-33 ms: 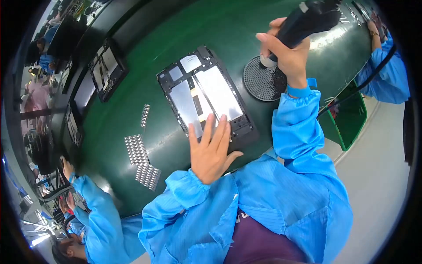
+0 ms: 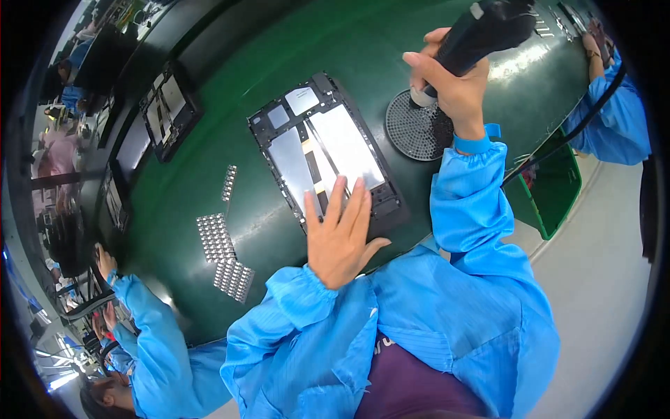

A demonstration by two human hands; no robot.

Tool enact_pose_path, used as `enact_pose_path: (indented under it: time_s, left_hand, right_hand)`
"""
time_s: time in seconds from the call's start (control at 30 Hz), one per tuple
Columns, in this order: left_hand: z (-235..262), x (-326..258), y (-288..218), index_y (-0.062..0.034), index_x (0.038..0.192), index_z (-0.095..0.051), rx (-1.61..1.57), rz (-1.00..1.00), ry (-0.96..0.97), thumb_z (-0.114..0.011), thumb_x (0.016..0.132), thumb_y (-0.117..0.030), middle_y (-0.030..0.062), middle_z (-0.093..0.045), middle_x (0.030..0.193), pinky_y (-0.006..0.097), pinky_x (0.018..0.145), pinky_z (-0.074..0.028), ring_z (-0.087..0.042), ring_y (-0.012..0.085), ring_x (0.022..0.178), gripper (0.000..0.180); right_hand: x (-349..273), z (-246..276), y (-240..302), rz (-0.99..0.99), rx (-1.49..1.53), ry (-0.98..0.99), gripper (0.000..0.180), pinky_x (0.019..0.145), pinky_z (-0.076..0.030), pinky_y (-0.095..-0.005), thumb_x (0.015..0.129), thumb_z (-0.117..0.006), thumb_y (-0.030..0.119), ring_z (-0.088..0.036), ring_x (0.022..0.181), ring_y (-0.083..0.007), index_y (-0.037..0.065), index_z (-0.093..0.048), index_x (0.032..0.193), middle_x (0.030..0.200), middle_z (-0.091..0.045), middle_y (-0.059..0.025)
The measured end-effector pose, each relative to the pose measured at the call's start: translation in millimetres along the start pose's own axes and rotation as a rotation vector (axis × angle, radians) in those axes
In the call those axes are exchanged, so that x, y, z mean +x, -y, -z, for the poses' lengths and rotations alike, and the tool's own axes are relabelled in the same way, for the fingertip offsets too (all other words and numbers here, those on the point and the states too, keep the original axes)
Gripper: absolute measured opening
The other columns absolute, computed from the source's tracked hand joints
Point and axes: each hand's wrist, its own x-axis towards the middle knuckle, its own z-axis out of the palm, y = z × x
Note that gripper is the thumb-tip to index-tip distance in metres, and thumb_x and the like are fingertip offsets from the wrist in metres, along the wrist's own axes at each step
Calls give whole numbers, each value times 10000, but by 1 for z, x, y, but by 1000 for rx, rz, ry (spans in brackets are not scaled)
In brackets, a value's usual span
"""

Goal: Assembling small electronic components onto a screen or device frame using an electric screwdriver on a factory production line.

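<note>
My left hand (image 2: 340, 241) lies with its fingers spread over the near end of an opened tablet (image 2: 363, 150), which shows silvery battery panels in a black frame. My right hand (image 2: 457, 94) is closed round a black electric screwdriver (image 2: 488, 31). The screwdriver's pale lower end points down at a round grey screw tray (image 2: 408, 133) pitted with small holes. Part of the tray is filled with dark screws, and the tool's tip is hidden, so I cannot tell whether it touches them.
Sheets of small silvery parts (image 2: 216, 237) lie left of the tablet on the green table (image 2: 272, 244). More opened tablets (image 2: 167, 112) stand at the far left. A green bin (image 2: 555, 192) is at the right, below a black cable (image 2: 597, 112). Co-workers' blue sleeves (image 2: 157, 328) show at both sides.
My left hand has slid slightly to the right over the tablet's near end. The right hand and the screwdriver have shifted a little to the left.
</note>
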Motion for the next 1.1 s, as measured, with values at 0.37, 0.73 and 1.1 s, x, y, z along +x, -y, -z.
enact_pose_path:
  time_s: [0.37,0.73,1.1]
  left_hand:
    - [-35,39,-10,37,1081,-564,-103,-23,-166,-732,666,-233,139,-507,1229,603,990,-221,-410,296,1223,523]
    - [-8,27,10,3,936,-635,-385,-68,-516,-572,668,104,99,-648,850,392,783,-478,-634,219,789,293]
    - [-1,-97,50,5,891,-647,-154,435,-665,-639,740,55,100,-603,757,296,655,-485,-579,217,625,160]
  right_hand:
    - [7,4,-20,37,-82,29,273,461,-443,-229,717,-711,-11,-555,488,-109,-32,-538,927,622,-591,-47]
    - [10,4,-28,27,-89,47,268,462,-438,-238,720,-703,-22,-555,485,-126,-35,-526,920,626,-591,-62]
    - [8,-4,-25,-40,-70,-43,261,449,-420,-217,702,-727,0,-547,497,-90,-5,-575,915,625,-588,-27]
